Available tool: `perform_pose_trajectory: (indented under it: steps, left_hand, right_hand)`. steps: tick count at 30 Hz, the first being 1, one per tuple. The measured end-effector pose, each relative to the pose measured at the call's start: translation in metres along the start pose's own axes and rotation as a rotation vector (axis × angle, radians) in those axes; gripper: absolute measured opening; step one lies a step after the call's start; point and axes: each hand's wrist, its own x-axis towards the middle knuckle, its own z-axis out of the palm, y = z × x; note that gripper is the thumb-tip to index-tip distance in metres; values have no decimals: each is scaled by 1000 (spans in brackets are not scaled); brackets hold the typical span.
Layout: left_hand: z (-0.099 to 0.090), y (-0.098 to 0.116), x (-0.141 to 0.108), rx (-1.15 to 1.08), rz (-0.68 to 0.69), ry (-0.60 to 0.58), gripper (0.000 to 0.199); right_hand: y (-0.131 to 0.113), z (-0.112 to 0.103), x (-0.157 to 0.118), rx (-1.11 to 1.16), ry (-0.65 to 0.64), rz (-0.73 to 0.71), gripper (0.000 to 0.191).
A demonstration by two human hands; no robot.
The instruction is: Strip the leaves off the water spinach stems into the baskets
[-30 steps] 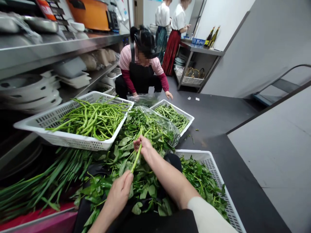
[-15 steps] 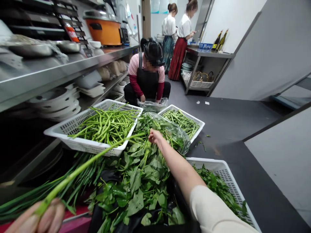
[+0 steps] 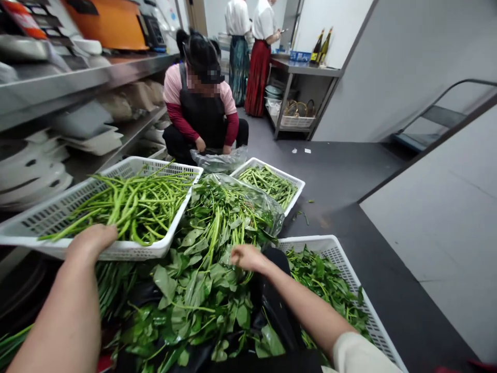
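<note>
My left hand (image 3: 93, 241) reaches over the near rim of a white plastic basket (image 3: 134, 252) heaped with long green stems (image 3: 143, 204). Its thumb side touches those stems, but its fingers are mostly hidden, so a grip cannot be made out. Over a large pile of leafy greens (image 3: 202, 295) in front of me, my right hand (image 3: 246, 257) is closed, with its fingers curled among the leaves. What it holds, if anything, is not clear. Bunched leafy stems (image 3: 217, 228) lie just beyond it, partly in a clear plastic bag (image 3: 267, 204).
Another white basket (image 3: 351, 264) of leaves stands at my right, and a smaller one (image 3: 298, 191) with cut stems lies farther off. A person (image 3: 205, 103) crouches opposite, hands at a plastic bag (image 3: 221, 159). Shelves (image 3: 116, 72) run along the left.
My left hand has moved forward to the basket of stems; the long stem it held is no longer distinct. My right hand has drawn back closer to me. The view has shifted right.
</note>
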Motion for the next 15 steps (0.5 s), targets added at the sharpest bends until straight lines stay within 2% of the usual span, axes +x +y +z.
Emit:
perform_pose_trajectory:
  steps: [2,5,6,7,10,11,13,15]
  left_hand:
    - [14,-6,-1,56,49,34,31]
    - [39,-10,-12,249,77,186,26]
    - [51,-9,-17,297,62,178,26]
    - [65,-7,-23,321,48,130,27]
    - [108,1,-38,203,76,-218,34]
    - [119,5,-42,151,94,-291,35]
    - [134,14,-48,38,95,-345,33]
    - [135,22,-52,-131,34,-359,29]
  right_hand:
    - [13,-22,21,2,183,148,10]
    - [16,-28,46,27,239,206,16]
    - [11,-26,50,43,244,195,18]
    - [5,-23,51,63,248,172,21]
    - [-26,-22,45,127,256,70,24]
    - [-38,-24,40,154,251,35,26]
    - [-63,-35,28,257,226,-48,29]
    - [-84,-49,15,401,174,-149,32]
